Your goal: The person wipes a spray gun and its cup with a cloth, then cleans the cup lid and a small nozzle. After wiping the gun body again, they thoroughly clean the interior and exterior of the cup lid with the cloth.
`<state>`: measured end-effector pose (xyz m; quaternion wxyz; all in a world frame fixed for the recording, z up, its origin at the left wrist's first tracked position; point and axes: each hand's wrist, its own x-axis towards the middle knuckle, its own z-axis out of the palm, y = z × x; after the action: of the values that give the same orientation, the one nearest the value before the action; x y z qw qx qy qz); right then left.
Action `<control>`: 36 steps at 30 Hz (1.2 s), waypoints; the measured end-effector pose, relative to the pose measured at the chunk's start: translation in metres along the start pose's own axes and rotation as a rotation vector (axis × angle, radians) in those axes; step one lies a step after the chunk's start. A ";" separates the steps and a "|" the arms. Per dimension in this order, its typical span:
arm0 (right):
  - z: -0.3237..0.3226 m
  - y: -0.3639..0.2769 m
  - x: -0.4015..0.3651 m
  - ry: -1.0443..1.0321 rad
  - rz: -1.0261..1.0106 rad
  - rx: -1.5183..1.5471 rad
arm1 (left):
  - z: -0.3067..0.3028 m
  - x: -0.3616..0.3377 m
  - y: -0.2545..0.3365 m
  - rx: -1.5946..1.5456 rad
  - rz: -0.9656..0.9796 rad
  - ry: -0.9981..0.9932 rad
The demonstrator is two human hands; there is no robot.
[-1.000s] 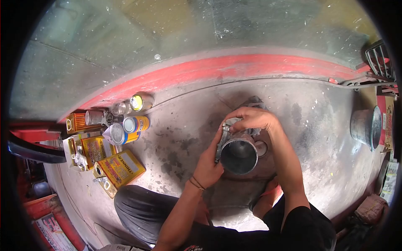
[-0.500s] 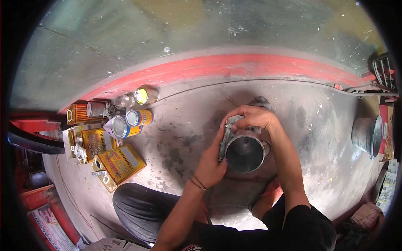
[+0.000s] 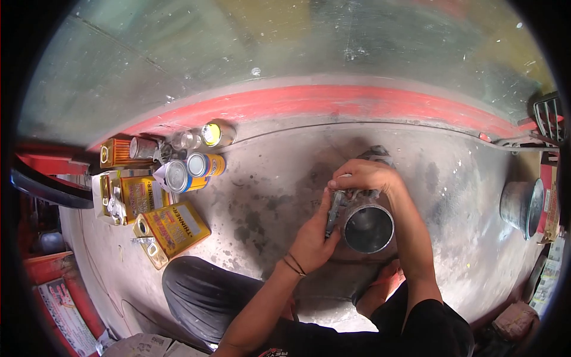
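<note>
A grey metal spray gun [image 3: 336,209] with a round, open-mouthed cup [image 3: 369,229] is held in front of me, over the floor. My left hand [image 3: 316,237] is wrapped round the left side of the gun, thumb near the cup's rim. Over its far end, my right hand [image 3: 367,176] curls with fingers and thumb closed on the gun's fittings. The cup's mouth faces up towards me, showing a dark grey inside. Part of the gun's body lies hidden behind the cup and my fingers.
Yellow thinner cans [image 3: 176,229], round paint tins [image 3: 177,177] and jars [image 3: 185,140] stand at the left. A metal bucket [image 3: 521,208] lies tipped at the right. A dark object [image 3: 378,154] rests beyond my hands, before a red-striped wall [image 3: 333,98].
Both hands and the spray gun have shifted slightly to the right. My right fingers have changed their hold at the gun's far end. The camera view has also moved a little.
</note>
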<state>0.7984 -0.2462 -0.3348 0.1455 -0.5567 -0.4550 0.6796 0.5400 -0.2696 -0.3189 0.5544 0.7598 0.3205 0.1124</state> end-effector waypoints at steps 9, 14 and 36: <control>0.003 0.034 0.011 0.026 -0.446 0.160 | -0.007 0.000 -0.002 -0.138 0.044 0.003; 0.009 -0.009 0.003 0.127 0.059 -0.199 | -0.004 0.001 -0.009 -0.107 -0.041 -0.025; 0.002 -0.007 0.000 0.067 0.060 -0.106 | -0.005 -0.005 0.006 -0.029 -0.107 -0.036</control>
<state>0.7943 -0.2435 -0.3296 0.1107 -0.5995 -0.4684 0.6395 0.5361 -0.2700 -0.3105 0.5763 0.7353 0.3491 0.0735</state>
